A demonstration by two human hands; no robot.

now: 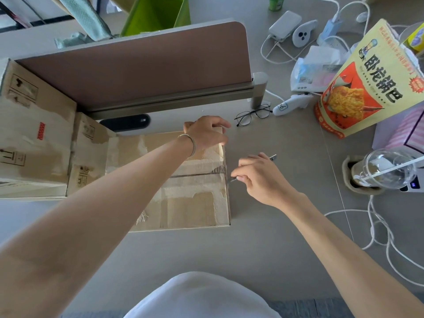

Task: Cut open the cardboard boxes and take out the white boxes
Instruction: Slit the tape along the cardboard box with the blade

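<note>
A flat cardboard box (183, 198) lies on the grey table (263, 237), its taped seam running left to right. The left hand (206, 134) curls over its far right corner. The right hand (259, 177) pinches a utility knife (271, 157), blade tip at the seam's right end.

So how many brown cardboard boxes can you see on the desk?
3. One big cardboard box stands at the far left, a smaller box sits beside it, and the taped box being cut lies under the hands. More may be hidden out of view.
</note>
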